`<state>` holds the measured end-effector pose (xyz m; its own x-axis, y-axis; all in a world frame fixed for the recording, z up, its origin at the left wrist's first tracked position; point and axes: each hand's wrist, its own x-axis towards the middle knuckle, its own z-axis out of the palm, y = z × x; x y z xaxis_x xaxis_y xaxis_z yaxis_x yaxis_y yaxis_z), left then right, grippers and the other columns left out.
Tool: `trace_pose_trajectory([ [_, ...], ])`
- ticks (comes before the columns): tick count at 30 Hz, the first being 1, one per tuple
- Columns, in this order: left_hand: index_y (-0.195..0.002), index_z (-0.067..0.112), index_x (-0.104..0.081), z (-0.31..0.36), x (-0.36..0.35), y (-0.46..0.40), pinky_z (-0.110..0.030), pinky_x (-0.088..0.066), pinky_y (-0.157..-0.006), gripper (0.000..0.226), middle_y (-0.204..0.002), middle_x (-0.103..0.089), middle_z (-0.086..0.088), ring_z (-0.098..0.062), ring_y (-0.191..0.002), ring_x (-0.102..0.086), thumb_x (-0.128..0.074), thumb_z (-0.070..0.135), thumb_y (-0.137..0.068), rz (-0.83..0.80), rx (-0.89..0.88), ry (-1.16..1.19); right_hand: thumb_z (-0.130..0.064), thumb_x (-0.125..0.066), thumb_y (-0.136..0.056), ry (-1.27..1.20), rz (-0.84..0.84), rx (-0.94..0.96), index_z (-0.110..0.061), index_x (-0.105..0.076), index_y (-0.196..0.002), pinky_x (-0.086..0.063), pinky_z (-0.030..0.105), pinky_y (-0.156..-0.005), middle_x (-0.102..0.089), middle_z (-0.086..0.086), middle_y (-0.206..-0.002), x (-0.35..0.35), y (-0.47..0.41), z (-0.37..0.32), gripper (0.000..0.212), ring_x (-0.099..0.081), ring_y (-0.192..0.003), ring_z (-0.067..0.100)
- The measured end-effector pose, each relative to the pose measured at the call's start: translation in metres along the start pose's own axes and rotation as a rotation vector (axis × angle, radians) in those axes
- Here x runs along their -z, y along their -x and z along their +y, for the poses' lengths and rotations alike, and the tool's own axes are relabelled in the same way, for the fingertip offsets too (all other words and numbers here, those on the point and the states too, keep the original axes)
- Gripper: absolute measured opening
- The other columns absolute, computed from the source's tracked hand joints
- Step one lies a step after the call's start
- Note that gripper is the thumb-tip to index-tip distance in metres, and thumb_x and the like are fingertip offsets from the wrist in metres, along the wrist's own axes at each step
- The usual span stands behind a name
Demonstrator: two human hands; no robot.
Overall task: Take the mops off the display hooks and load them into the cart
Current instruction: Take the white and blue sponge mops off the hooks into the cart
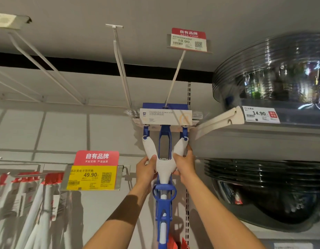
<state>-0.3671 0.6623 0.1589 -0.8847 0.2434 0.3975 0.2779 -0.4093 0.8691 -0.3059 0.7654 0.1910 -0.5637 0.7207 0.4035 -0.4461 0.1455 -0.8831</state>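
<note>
Head view shows you reaching up with both arms to a blue-and-white sponge mop (pixel 163 164) that hangs on a long white display hook (pixel 174 79) against the grey wall panel (pixel 105 133). Your left hand (pixel 146 168) curls its fingers round the left branch of the mop's white Y-shaped yoke, and your right hand (pixel 185 163) wraps the right branch, fingertips reaching up behind it. The mop head sits just above your hands, wrapped in a white card sleeve (pixel 165 116) printed "FOLDABLE PVA SPONGE MOP", and the blue handle runs down between your forearms. A price tag (pixel 189 40) reading 19.90 stands at the hook's outer end. Beside it is a bare hook (pixel 120 67). Lower left hangs a yellow 49.90 tag (pixel 91 177) over other white-handled mops (pixel 29 203). Stacked clear basins (pixel 274 72) fill the shelf (pixel 263 133) to your right.
</note>
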Motion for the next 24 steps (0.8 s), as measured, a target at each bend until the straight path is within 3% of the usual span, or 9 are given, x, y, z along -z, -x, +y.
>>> trace_pose_trajectory([
  [6,-0.118,0.009,-0.062,-0.004,0.004,-0.003,-0.034,-0.06,-0.074,0.022,-0.109,-0.071,-0.013,-0.03,-0.099,-0.07,-0.051,0.023,-0.105,-0.085,0.034,0.013,-0.007,-0.06,-0.094,0.063,-0.008,0.027,-0.035,-0.031,-0.151,-0.056,0.058,-0.09,-0.057,0.01,-0.133,-0.004,-0.004,0.01,0.07,-0.061,-0.114,0.033],
  [11,-0.133,0.01,-0.055,-0.002,0.012,0.007,-0.032,-0.056,-0.08,0.039,-0.117,-0.069,-0.007,-0.025,-0.107,-0.068,-0.038,0.035,-0.108,-0.206,0.12,0.025,-0.016,-0.057,-0.096,0.114,-0.029,-0.055,-0.017,-0.046,-0.137,-0.055,0.052,-0.095,-0.061,0.01,-0.125,-0.004,0.002,0.017,0.042,-0.063,-0.108,0.029],
  [17,-0.135,0.024,-0.05,0.007,0.026,0.04,-0.033,-0.049,-0.092,0.036,-0.125,-0.062,0.002,-0.013,-0.111,-0.061,-0.035,0.043,-0.108,-0.321,0.125,0.025,-0.027,-0.055,-0.098,0.084,-0.02,-0.032,-0.019,-0.056,-0.123,-0.055,0.049,-0.094,-0.066,0.008,-0.118,-0.005,0.029,0.027,0.027,-0.065,-0.102,0.024],
  [21,-0.15,0.02,-0.042,0.007,0.037,0.069,-0.041,-0.041,-0.11,0.051,-0.146,-0.05,-0.001,-0.022,-0.133,-0.051,-0.034,0.046,-0.107,-0.347,0.127,0.061,-0.028,-0.048,-0.104,0.033,-0.046,0.004,-0.032,-0.06,-0.101,-0.054,0.04,-0.091,-0.066,-0.005,-0.103,0.003,0.075,0.021,0.013,-0.063,-0.092,0.01],
  [24,-0.147,0.021,-0.046,0.0,0.05,0.098,-0.039,-0.044,-0.107,0.051,-0.146,-0.053,0.001,-0.017,-0.13,-0.053,-0.035,0.048,-0.105,-0.372,0.049,0.038,-0.029,-0.045,-0.107,0.041,-0.039,0.073,-0.038,-0.053,-0.102,-0.052,0.03,-0.088,-0.061,-0.015,-0.1,0.015,0.119,0.016,0.013,-0.059,-0.093,0.001],
])
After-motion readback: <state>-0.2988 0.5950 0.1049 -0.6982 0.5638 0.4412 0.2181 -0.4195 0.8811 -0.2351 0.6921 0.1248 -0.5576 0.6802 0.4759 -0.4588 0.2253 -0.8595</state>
